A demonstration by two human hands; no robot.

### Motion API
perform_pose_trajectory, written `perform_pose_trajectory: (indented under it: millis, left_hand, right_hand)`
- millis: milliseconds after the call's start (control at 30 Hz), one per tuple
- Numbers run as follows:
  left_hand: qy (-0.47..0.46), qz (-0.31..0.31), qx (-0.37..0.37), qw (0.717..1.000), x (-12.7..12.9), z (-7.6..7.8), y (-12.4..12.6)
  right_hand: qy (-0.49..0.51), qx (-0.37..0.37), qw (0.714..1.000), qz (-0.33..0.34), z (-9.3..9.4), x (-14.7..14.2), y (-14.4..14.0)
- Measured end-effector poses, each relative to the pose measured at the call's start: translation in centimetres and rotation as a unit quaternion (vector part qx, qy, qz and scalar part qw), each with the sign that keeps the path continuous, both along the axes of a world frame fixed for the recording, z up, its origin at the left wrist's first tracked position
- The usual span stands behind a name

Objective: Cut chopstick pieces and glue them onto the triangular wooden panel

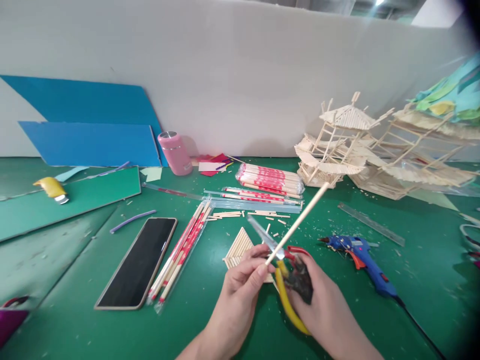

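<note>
My left hand (243,285) pinches the lower end of a pale wooden chopstick (300,220), which slants up to the right. In my right hand (318,300) are scissors (288,305) with yellow and red handles; their blades point up and left and cross the chopstick near my left fingertips. Behind and below my left hand lies a small panel of glued sticks (240,245) with a pointed top, partly hidden by the hand. Short cut stick pieces (227,215) lie just beyond it on the green table.
A blue glue gun (360,255) with its cord lies at right, near a clear ruler (371,223). Wooden pagoda models (333,145) stand at back right. Wrapped chopsticks (183,245), a phone (138,262), a pink thermos (175,154) and a yellow cutter (51,188) lie or stand left and behind.
</note>
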State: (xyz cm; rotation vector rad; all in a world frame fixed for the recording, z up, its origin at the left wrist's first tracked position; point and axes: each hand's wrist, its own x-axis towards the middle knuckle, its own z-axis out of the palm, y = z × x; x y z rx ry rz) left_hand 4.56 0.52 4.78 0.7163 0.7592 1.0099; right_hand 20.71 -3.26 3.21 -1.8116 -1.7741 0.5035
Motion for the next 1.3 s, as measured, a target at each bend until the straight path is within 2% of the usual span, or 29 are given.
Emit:
perform_pose_trajectory:
  millis: [133,267,367,500,567,700,833,1000,1300]
  left_hand:
    - [0.04,0.041,-0.007,0.998,-0.5,-0.1,0.4]
    - [0.033,-0.024,0.04,0.998,-0.4,-0.2,-0.1]
    - [0.02,-0.064,0.042,0.997,-0.1,-0.3,-0.7]
    - [0.036,-0.034,0.014,0.999,0.2,-0.4,-1.0]
    - [0.043,-0.026,0.016,0.999,0.3,-0.5,-1.1]
    - [0.051,-0.023,0.022,0.998,0.3,-0.8,-1.2]
    - [0.06,0.008,0.005,0.998,0.4,-1.1,-1.1]
    - [0.053,0.022,-0.033,0.998,0.7,-1.1,-1.1]
    - [0.066,0.029,-0.057,0.996,0.8,-0.9,-1.3]
  right_hand:
    - [0.015,-0.013,0.999,-0.025,0.5,2.4,-0.2]
    - [-0.024,0.008,1.0,-0.017,-0.1,1.9,-0.9]
    - [-0.056,0.025,0.998,0.021,-0.5,0.3,-1.4]
    - [-0.029,0.006,0.994,0.102,0.4,-0.7,-1.5]
    - [-0.041,0.007,0.992,0.121,1.1,-0.7,-1.3]
    - [-0.135,0.037,0.987,0.075,1.5,-0.7,-0.6]
    - [-0.19,0.063,0.976,0.083,1.0,-0.7,-0.3]
    - [-0.221,0.118,0.964,0.088,1.0,-0.4,-0.8]
    - [-0.234,0.122,0.959,0.099,0.4,-0.2,-2.2]
